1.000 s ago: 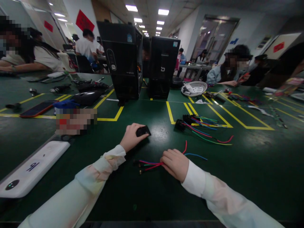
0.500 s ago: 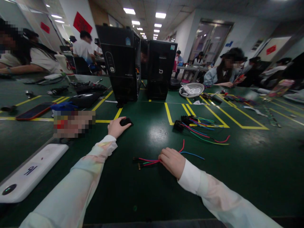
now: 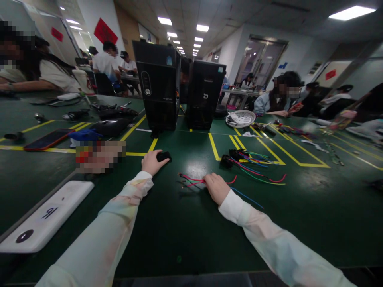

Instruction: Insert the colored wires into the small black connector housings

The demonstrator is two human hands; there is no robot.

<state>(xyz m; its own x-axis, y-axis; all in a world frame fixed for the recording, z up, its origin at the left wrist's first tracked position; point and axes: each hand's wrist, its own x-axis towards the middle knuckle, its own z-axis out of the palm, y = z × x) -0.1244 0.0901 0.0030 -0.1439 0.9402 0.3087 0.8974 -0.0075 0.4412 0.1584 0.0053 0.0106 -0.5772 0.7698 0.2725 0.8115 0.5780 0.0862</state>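
Observation:
My left hand (image 3: 153,162) is closed around a small black block (image 3: 163,156) at the middle of the green table, thumb and fingers on its sides. To the right, my right hand (image 3: 216,187) grips a bundle of thin wires (image 3: 191,181), red, green and blue, with metal terminals at their left ends. A shadow lies under the bundle, so it seems slightly raised. A blue wire (image 3: 247,197) runs out to the right below this hand; whether it is held I cannot tell. Beyond lie black connectors (image 3: 226,161) with coloured wires trailing right.
Two black computer towers (image 3: 157,87) stand at the back. A white basket (image 3: 240,118) holds small parts. On the left are a white device (image 3: 48,215), a phone (image 3: 48,139) and a blue item (image 3: 85,134). Yellow tape marks the table (image 3: 155,239). Other people sit around.
My right hand has moved away from me over the table, lifting the wire bundle. The left hand keeps its hold on the black block. The view has shifted slightly.

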